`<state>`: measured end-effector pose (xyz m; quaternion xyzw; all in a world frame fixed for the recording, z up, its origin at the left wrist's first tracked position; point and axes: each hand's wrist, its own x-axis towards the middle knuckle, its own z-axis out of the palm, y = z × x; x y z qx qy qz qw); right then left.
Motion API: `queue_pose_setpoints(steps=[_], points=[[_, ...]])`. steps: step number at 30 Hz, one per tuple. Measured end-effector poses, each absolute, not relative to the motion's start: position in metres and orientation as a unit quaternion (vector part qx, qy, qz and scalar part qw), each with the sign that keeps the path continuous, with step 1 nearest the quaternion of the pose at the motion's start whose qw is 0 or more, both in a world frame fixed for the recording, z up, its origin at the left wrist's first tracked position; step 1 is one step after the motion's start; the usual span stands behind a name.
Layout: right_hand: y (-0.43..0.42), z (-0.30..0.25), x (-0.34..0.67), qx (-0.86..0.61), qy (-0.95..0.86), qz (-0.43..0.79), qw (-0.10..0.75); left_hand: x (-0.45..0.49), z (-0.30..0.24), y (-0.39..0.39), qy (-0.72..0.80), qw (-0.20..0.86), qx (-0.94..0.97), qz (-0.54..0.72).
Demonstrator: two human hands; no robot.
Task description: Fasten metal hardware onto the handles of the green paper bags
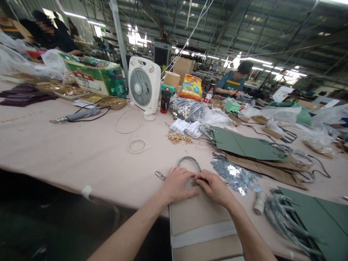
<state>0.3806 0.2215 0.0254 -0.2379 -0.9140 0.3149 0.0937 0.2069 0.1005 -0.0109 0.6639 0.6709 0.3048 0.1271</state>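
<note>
Clearly, the tan panel [201,214] lies directly beneath both hands at the lower centre of the frame, its long axis running from mid-frame down to the bottom edge, with a pale strip [202,233] crossing it. Its far end rests by the worktop [108,159] edge, and the green cord handle [190,158] arches beyond the fingers, towards the top of the frame. The left hand [179,183] is spread palm down across the panel's upper left, thumb apart from the fingers. The right hand [213,185] comes in from the lower right, thumb and fingers drawn together; what sits between them is too small to tell. It is nearer the handle's right end, the left hand nearer the left one. The silvery plates [233,172] lie right of the right hand; a slotted metal piece [160,175] lies just left of the left hand.
</note>
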Motion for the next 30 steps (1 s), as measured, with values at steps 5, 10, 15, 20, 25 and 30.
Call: queue_pose_setpoints(steps=[5, 10, 15, 20, 25, 30], points=[[0.223, 0.019, 0.381, -0.232, -0.913, 0.32, 0.102, 0.193, -0.011, 0.104, 0.664, 0.166, 0.666, 0.297], [0.227, 0.017, 0.381, -0.214, -0.917, 0.318, 0.109, 0.194, -0.007, 0.115, 0.684, 0.167, 0.649, 0.288], [0.232, 0.02, 0.377, -0.212, -0.925, 0.301, 0.095, 0.192, -0.01, 0.12, 0.692, 0.166, 0.641, 0.287], [0.234, 0.028, 0.369, -0.232, -0.929, 0.281, 0.059, 0.19, -0.016, 0.119, 0.694, 0.154, 0.643, 0.285], [0.232, 0.029, 0.369, -0.23, -0.937, 0.26, 0.052, 0.19, -0.021, 0.118, 0.687, 0.145, 0.646, 0.299], [0.227, 0.031, 0.372, -0.228, -0.944, 0.233, 0.045, 0.189, -0.024, 0.116, 0.685, 0.144, 0.644, 0.31]])
